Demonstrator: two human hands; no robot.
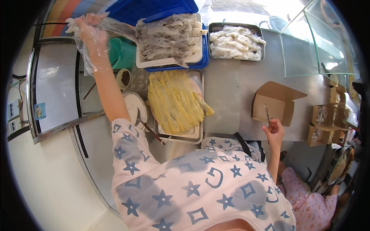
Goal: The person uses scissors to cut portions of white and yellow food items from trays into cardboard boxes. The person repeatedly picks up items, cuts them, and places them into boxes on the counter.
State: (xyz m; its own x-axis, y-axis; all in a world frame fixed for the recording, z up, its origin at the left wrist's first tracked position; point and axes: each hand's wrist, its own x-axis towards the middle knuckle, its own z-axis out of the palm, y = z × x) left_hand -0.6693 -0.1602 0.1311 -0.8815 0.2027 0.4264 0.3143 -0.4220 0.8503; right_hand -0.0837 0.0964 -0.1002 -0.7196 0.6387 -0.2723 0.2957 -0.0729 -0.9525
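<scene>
My left hand [94, 33], in a loose clear plastic glove, is raised at the upper left. It grips the end of a stretched, translucent squid piece [124, 29] that runs to the pile of greyish squid [167, 39] in a white tray [141, 63]. My right hand [274, 131] is bare and holds metal scissors [268, 115] with the blades pointing away from me. Beyond the blades, an open brown cardboard box [277, 95] lies on the metal counter [224, 95]. Yellow-coated strips [175, 101] fill a metal tray [199, 137] in front of me.
White squid pieces [235, 42] fill a second metal tray [212, 55]. A teal pitcher [125, 55] and a cup of dark seasoning [125, 78] stand at left. Glass panels [300, 52] and filled cardboard boxes [321, 115] line the right. Another person in pink clothing [312, 208] is close by.
</scene>
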